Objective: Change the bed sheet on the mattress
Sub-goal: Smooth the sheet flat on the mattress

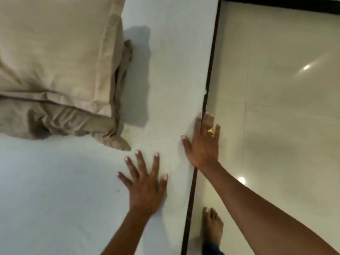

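A white bed sheet (77, 190) lies smooth over the mattress and fills the left and middle of the view. My left hand (145, 183) presses flat on it with fingers spread, a little in from the bed's right edge. My right hand (202, 144) lies flat along that edge with straight fingers, a gold ring on one finger; its fingertips reach over the dark bed frame (191, 199).
Two beige pillows (55, 70) are stacked at the upper left on the sheet. A glossy cream tiled floor (276, 107) runs along the right of the bed. A bare foot (212, 227) stands on it close to the frame.
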### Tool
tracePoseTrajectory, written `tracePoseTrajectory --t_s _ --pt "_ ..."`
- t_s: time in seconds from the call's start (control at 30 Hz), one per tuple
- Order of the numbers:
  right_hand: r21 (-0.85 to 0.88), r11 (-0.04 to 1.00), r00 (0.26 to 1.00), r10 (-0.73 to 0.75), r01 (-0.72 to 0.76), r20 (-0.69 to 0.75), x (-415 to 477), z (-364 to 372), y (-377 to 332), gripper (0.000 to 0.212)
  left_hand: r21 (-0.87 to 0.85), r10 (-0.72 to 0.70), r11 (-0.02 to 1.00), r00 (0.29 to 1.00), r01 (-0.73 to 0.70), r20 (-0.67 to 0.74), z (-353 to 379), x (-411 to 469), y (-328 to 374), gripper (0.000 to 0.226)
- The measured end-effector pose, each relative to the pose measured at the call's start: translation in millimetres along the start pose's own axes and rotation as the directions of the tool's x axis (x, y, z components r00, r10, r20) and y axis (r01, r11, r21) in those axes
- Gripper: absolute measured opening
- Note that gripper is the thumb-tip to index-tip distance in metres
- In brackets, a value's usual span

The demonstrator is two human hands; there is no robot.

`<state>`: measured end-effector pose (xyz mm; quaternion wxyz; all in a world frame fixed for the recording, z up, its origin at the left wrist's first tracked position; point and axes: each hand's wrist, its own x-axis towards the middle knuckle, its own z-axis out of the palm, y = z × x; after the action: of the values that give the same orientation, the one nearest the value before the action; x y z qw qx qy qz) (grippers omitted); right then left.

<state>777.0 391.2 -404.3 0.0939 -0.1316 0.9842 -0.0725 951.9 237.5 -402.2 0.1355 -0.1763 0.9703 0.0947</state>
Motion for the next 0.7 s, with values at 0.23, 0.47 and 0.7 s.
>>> tracePoseTrajectory --t_s 0.23,0.47,0.7 --pt "0.075 0.829 0.787 -0.55 0.554 0.28 96 -23 20 0.076 -0.176 0.422 0.875 0.889 -0.451 -0.18 -38 44 65 0.063" --pt "-0.129 0.886 0.729 -0.276 0.446 0.626 106 -95 55 0.082 -0.161 0.027 0.987 0.951 0.024 0.308 -68 83 111 0.073" --pt "0.001 0.763 0.725 -0.615 0.647 0.309 240 -141 -49 0.054 -0.388 -0.172 0.917 0.969 0.092 -0.177 -109 184 103 0.055"
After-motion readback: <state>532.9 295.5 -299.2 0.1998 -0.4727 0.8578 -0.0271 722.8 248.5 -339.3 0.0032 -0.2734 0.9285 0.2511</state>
